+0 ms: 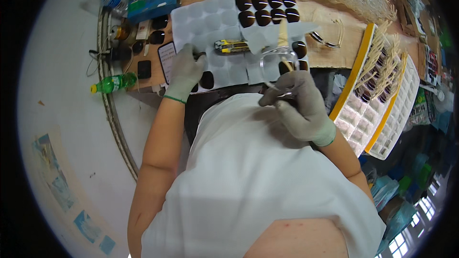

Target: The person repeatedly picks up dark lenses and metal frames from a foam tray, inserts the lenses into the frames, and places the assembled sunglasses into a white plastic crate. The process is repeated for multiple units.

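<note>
Brown board covers the worktop (pixel 330 55), ringed by pale grey floor (pixel 57 114). Right hand (pixel 303 107), gloved, has its fingers closed on a clear eyeglass frame (pixel 276 69) held just above the near edge. Left hand (pixel 184 69) rests on a grey moulded tray (pixel 210 21) of dark lenses (pixel 265 9), fingers bent; grip cannot be told. A yellow utility knife (pixel 229 45) lies on the tray.
</note>
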{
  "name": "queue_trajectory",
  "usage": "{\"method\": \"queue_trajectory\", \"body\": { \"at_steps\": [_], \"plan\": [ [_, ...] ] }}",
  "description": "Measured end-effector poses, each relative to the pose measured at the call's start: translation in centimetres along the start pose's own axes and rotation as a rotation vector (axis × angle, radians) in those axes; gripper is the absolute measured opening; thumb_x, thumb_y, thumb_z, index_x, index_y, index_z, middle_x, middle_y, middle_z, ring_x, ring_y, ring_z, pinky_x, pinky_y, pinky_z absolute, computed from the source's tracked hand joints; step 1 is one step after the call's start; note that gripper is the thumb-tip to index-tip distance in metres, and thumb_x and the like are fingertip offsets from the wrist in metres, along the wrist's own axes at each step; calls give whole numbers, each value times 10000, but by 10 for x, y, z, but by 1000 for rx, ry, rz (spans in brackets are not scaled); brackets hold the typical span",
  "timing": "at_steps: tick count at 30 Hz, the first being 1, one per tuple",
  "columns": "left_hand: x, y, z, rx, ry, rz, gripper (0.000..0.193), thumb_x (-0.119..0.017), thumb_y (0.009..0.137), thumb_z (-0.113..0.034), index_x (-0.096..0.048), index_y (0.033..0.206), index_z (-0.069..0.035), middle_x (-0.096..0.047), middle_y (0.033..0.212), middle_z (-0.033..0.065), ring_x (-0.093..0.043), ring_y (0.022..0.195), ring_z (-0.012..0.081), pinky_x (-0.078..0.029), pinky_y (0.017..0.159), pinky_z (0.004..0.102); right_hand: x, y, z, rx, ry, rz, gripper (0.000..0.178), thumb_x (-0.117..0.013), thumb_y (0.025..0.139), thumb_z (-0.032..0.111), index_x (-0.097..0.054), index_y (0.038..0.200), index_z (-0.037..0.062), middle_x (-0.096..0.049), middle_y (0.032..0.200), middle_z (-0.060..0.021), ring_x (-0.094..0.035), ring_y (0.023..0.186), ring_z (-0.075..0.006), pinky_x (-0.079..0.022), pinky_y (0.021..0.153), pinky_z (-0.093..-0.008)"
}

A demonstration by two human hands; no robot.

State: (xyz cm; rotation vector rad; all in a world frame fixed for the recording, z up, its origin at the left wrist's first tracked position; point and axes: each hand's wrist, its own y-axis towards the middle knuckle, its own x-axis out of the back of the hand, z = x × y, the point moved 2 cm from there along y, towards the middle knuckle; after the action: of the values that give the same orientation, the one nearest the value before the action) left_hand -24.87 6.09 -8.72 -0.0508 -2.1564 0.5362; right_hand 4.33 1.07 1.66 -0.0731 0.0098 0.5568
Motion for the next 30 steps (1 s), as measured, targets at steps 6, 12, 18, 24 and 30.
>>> {"method": "queue_trajectory", "body": {
  "at_steps": [6, 12, 18, 24, 30],
  "plan": [
    [17, -85, -56, -126, -1155, 406, 272, -726, 930, -125, -596, 1145, -23, -636, 947, 30, -585, 814, 73, -509, 722, 245, -19, 12, 7, -155, -219, -64, 327, -593, 925, 54, -464, 1213, -31, -687, 937, -116, -649, 814, -130, -537, 772, -290],
    [28, -107, -52, -54, -1575, 617, 321, -737, 919, -120, -586, 1185, -20, -630, 924, 31, -589, 781, 94, -505, 679, 247, -39, 10, 18, -331, 68, 93, 275, -635, 950, 120, -613, 1165, -50, -732, 982, -120, -702, 868, -126, -548, 749, -262],
    [46, -111, -27, -233, -1407, 674, 313, -722, 946, -223, -624, 1142, 0, -655, 981, 42, -607, 840, 103, -514, 773, 255, -65, 23, 16, -154, 146, 192, 268, -520, 1024, 172, -666, 1079, -45, -694, 949, -111, -626, 853, -135, -510, 798, -291],
    [48, -121, -10, -342, -1168, 450, 193, -661, 987, -180, -684, 1074, -10, -655, 952, -2, -584, 881, 74, -475, 805, 255, -82, 19, 6, -191, 51, 68, 235, -524, 1028, 155, -660, 1064, -33, -678, 870, -74, -616, 786, -126, -507, 741, -286],
    [65, -120, -4, -515, -926, 327, 169, -666, 962, -149, -707, 994, 11, -646, 901, 49, -584, 796, 99, -464, 713, 269, -99, 20, 7, -99, -103, 74, 220, -582, 977, 95, -660, 1139, -32, -720, 887, -84, -653, 756, -143, -525, 718, -289]
  ]
}}
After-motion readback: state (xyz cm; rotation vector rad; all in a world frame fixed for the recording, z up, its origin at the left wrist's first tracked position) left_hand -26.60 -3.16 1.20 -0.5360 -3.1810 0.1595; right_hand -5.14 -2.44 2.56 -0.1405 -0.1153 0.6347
